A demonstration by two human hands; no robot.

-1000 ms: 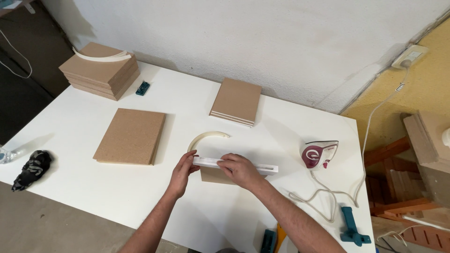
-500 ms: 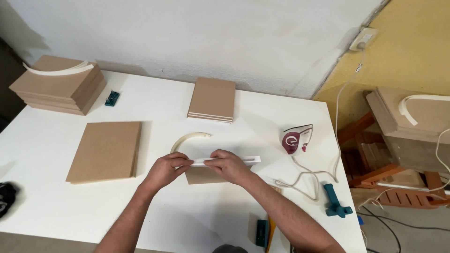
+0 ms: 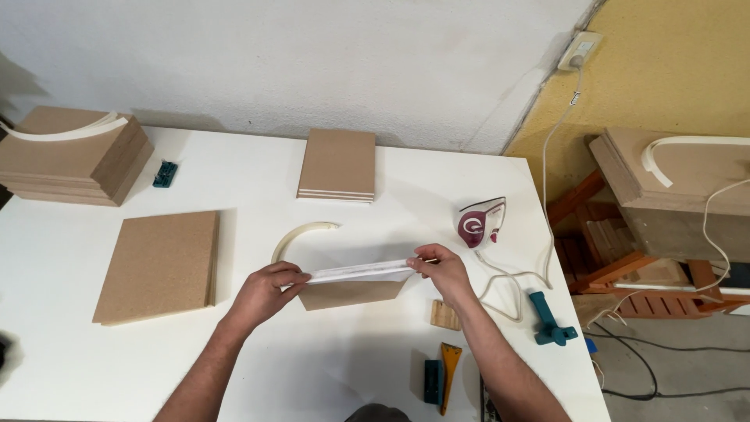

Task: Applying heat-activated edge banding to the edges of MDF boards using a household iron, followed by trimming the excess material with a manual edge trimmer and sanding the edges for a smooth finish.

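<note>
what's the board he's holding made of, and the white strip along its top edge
The board looks like raw fibreboard: flat matte brown, no grain. The white strip, pinched by the left hand and right hand, seems thin, flexible plastic or melamine edging, smooth-faced.

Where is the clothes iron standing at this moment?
In the head view, the clothes iron stands upright on the right side of the white table, just beyond the right hand, with its cord running up to the wall socket.
</note>
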